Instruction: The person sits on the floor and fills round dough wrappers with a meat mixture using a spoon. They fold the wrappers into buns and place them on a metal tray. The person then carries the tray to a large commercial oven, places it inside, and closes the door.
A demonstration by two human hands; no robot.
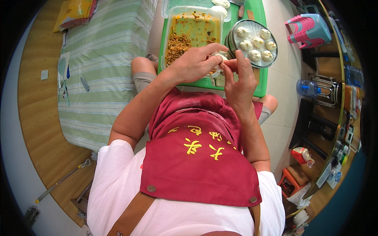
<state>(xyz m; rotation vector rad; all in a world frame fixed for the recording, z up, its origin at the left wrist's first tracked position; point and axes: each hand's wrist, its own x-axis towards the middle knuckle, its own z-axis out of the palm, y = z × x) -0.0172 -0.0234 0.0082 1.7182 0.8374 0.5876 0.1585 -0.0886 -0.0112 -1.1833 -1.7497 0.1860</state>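
Note:
My left hand (pixel 196 63) cups a white dough bun (pixel 220 56), with its thumb and fingers around the rim. Pinching the near edge of the same dough are the fingertips of my right hand (pixel 240 78); my fingers hide much of the bun. Just beyond my left hand, a clear plastic tub (pixel 167 38) holds minced brown filling (pixel 178 44) at its left side and orange smears elsewhere. A round steamer (pixel 231 32) to the right of the hands carries several pleated buns (pixel 258 42) on a white mesh liner. A spoon handle (pixel 212 79) shows below the dough.
All this stands on a green table (pixel 257 91) between my knees. Pale dough pieces (pixel 220 11) and a wooden-handled tool (pixel 241 11) lie at its far end. A bed with a striped cover (pixel 100 70) is at left; stacked stools (pixel 313 29) and a blue water bottle (pixel 307 88) are at right.

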